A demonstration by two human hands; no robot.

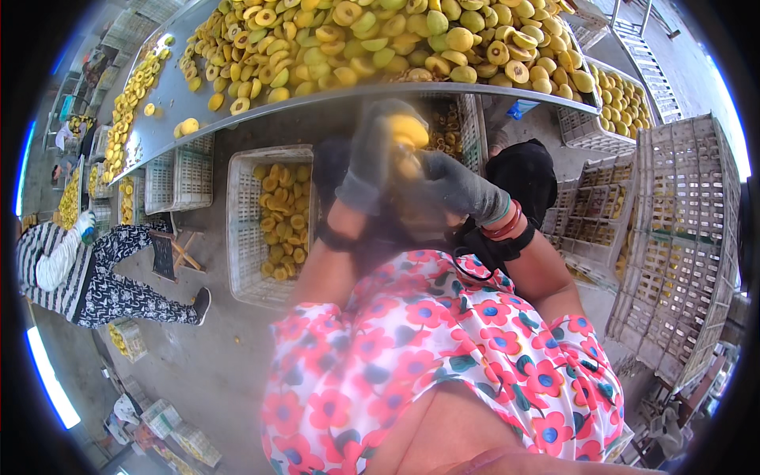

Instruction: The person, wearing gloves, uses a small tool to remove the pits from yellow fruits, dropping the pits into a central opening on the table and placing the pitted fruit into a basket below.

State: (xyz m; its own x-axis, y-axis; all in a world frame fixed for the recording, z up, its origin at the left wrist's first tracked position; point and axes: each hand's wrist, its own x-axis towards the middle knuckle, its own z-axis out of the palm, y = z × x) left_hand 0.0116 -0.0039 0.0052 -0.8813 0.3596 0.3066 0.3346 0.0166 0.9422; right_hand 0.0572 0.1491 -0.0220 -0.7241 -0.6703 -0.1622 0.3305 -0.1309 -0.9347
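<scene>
My left hand (374, 154), in a grey glove, is closed around a yellow stone fruit (407, 130) just below the metal table's edge. Close against it is my right hand (457, 181), also gloved and partly blurred. Something small and shiny shows between the hands, too blurred to name; whether my right hand grips it I cannot tell. On the metal table (160, 113) beyond lies a large heap of halved and whole yellow-green fruits (332, 47). Below and left of my hands stands a white plastic crate (243, 237) with fruit halves (282, 219) in it.
A crate of pits or scraps (445, 127) stands under the table. Stacked plastic crates (671, 249) rise at the right, near a crate of whole fruits (620, 101). Another person (77, 267) is at the left, beside a folding stool (175, 255). More crates (178, 178) stand under the table's left part.
</scene>
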